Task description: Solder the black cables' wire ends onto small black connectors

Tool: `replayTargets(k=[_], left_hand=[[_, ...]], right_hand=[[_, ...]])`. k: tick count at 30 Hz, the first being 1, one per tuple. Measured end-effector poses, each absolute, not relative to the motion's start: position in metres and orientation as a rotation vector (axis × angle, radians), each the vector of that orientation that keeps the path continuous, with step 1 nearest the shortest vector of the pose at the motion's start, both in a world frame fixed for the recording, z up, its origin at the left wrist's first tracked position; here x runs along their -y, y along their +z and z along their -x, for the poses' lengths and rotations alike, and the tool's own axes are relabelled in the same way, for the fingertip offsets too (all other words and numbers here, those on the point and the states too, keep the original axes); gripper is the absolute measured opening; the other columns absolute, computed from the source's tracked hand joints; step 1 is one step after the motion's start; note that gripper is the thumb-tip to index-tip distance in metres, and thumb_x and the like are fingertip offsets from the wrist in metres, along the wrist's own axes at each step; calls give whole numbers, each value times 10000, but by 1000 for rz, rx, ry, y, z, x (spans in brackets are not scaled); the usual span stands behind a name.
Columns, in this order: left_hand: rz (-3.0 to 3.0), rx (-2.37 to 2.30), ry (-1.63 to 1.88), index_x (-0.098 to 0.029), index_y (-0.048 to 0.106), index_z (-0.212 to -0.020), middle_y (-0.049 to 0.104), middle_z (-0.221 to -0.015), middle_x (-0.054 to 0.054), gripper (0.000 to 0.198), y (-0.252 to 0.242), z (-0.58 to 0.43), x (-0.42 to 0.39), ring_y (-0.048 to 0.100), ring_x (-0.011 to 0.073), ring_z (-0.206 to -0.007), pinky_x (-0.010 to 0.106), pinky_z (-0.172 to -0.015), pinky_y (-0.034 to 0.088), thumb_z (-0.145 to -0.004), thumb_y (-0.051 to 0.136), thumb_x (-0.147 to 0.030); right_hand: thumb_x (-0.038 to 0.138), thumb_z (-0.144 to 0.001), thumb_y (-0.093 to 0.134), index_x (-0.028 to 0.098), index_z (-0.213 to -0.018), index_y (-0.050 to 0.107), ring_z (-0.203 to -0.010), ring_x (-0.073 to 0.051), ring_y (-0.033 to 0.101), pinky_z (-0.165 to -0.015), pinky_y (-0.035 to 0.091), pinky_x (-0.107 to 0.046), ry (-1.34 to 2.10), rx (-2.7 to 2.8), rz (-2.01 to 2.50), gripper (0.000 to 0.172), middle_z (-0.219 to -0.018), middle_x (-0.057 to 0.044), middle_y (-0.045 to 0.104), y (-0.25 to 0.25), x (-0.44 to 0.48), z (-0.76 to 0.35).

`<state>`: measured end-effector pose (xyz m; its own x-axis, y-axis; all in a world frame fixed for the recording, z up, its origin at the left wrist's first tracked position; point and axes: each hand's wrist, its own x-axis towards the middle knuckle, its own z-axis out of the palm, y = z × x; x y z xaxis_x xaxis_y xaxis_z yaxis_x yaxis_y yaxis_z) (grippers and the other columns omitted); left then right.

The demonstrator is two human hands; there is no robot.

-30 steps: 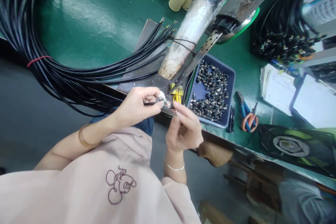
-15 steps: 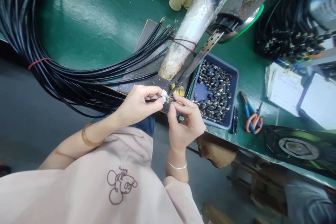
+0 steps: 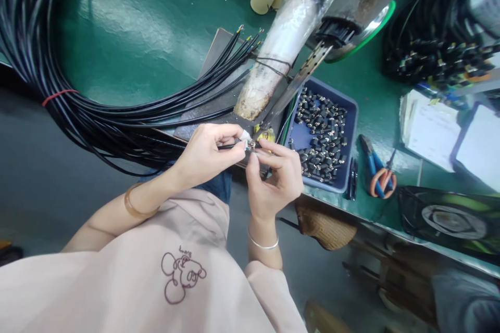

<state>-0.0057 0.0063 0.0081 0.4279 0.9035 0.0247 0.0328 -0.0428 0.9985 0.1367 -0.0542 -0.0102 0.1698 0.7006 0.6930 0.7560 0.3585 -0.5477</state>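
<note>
My left hand (image 3: 209,150) pinches a black cable (image 3: 228,146) near its stripped end; thin coloured wires fan out there. White covers sit on its thumb and finger tips. My right hand (image 3: 276,177) is closed in a pinch on a small connector (image 3: 253,144) with metal pins, held against the wire ends. Fingers partly hide the joint. A soldering iron (image 3: 312,65) with a perforated barrel slants down just above both hands, its tip close to the wires. Behind the fingers lies something yellow (image 3: 266,134).
A thick bundle of black cables (image 3: 128,114) curves in from the left. Right of my hands stands a blue tray (image 3: 353,130) of connectors. Beyond it lie pliers (image 3: 369,153), scissors (image 3: 385,182) and papers (image 3: 427,130). A wrapped tube (image 3: 275,47) hangs over the work spot.
My right hand has shifted slightly left, and the connector and wires now sit closer to the iron's tip. Both hands keep their pinch. The view has shifted a little.
</note>
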Motion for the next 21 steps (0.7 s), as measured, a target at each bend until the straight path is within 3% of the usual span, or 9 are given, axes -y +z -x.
replayTargets(k=[13,21], left_hand=[[-1402,-874,934,-147,608,-701,430,-601,-58,135,17,5,-6,333,65,-558,194,-519,314,-830,574,-169],[-1394,-875,906,-144,617,-715,406,-603,-60,114,17,6,-6,317,66,-561,204,-515,285,-816,568,-160]], right_hand=[[86,-854,753,224,-883,709,-909,-160,748,-796,656,-313,-86,1536,1373,148,-986,-21,770,-6,51,-134],[86,-867,713,218,-867,637,-917,-165,760,-750,680,-289,-154,1567,1359,152,-1016,-43,774,-4,55,-130]])
